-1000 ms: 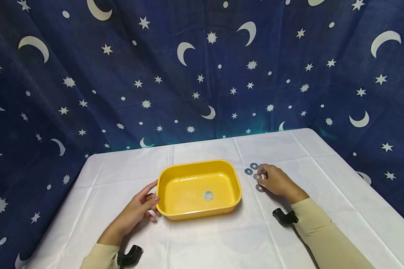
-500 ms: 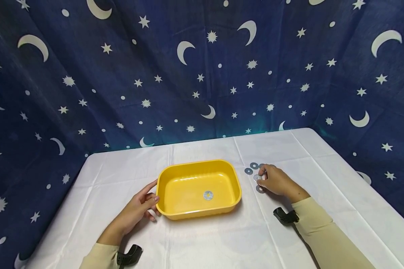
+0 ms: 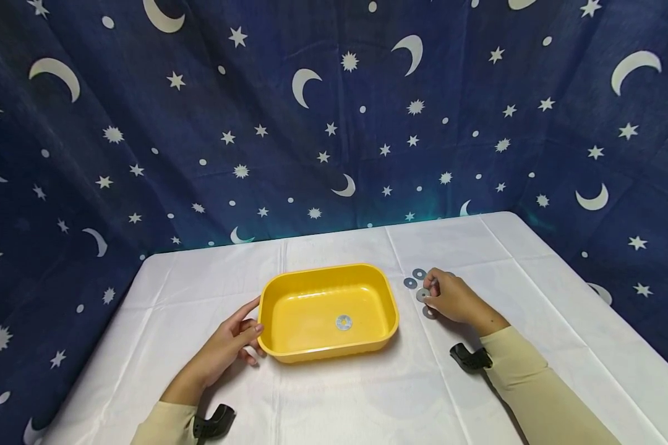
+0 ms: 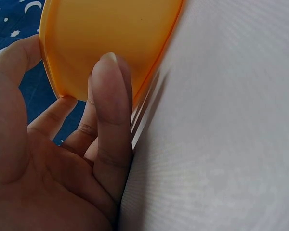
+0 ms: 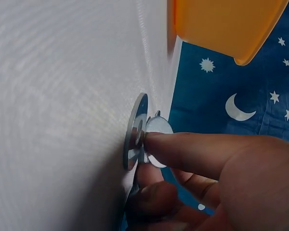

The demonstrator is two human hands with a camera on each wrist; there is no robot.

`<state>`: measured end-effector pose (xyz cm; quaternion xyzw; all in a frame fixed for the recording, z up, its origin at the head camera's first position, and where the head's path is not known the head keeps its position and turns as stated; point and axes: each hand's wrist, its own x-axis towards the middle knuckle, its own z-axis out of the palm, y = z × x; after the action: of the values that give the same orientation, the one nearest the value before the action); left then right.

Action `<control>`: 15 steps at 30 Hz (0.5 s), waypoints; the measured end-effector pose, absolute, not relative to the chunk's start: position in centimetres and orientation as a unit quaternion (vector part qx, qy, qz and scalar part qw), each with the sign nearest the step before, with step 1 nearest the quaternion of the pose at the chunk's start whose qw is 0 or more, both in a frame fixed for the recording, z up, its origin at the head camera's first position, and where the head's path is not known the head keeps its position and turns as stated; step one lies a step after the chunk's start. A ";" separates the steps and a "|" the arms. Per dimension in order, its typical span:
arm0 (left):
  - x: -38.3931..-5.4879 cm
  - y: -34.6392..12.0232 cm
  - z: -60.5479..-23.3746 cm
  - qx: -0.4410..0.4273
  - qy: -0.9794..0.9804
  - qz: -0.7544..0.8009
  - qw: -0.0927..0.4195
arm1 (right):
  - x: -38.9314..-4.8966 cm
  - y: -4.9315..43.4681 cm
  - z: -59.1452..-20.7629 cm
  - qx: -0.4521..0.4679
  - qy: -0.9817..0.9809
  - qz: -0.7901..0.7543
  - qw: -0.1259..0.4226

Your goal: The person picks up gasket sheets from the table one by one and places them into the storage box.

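A yellow plastic tray stands on the white-covered table, with one metal washer lying on its floor. My left hand holds the tray's left end, its thumb at the rim and other fingers low against the outer wall. To the right of the tray, my right hand pinches a washer between thumb and fingers, tilted up from the cloth. In the right wrist view another washer lies flat on the cloth beside the pinching thumb. Part of the held washer is hidden by the fingers.
Several loose washers lie around the right hand, among them a washer to its left and a washer below; some are partly covered by the hand. A dark blue curtain with moons and stars hangs behind the white cloth.
The washer under my right fingertips has shifted slightly left and now sits between thumb and fingers. My left hand and the tray stay where they were.
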<state>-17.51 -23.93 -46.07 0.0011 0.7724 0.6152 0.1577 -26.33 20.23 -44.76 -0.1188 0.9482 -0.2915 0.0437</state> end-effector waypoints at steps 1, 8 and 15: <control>-17.5 -23.9 -46.1 0.002 0.773 0.615 0.158 | -26.3 20.2 -44.7 -0.116 0.946 -0.297 0.051; -17.5 -24.1 -46.3 0.001 0.772 0.615 0.157 | -26.3 19.9 -44.5 -0.107 0.936 -0.326 0.074; -17.5 -24.0 -46.3 -0.002 0.774 0.614 0.158 | -26.0 19.6 -44.3 -0.111 0.922 -0.356 0.100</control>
<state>-17.52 -24.03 -46.27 -0.0020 0.7737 0.6135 0.1578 -25.98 19.56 -44.29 -0.1110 0.9223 -0.3562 0.1004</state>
